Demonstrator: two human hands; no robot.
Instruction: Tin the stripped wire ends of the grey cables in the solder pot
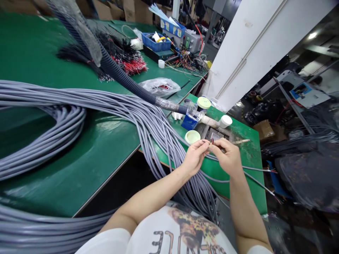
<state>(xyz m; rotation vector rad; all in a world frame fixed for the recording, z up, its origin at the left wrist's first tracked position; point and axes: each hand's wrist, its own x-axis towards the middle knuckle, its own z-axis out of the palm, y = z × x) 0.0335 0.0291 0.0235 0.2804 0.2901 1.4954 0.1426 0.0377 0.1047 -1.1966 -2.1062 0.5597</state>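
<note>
Some wires (212, 141) protrude between left hand (195, 156) and right hand (229, 156).

The grey cables (148, 114) had smooth plastic sheaths with a faint satin sheen. The large green desk (34, 53) wore a smooth, glossy covering that threw back pale glare, while the small green desk (250, 150) looked dull and stained in patches. The corrugated hose (116, 73) was ribbed dark plastic, bound in shiny, wrinkled clear tape (169, 104). The crinkled bag (161, 84) was thin, glistening transparent film; the blue bin (156, 44), hard plastic. The pillar (238, 46) showed smooth, scuffed paint, the cardboard box (265, 129) matt paperboard, and the T-shirt (143, 240) matt printed cloth.
</note>
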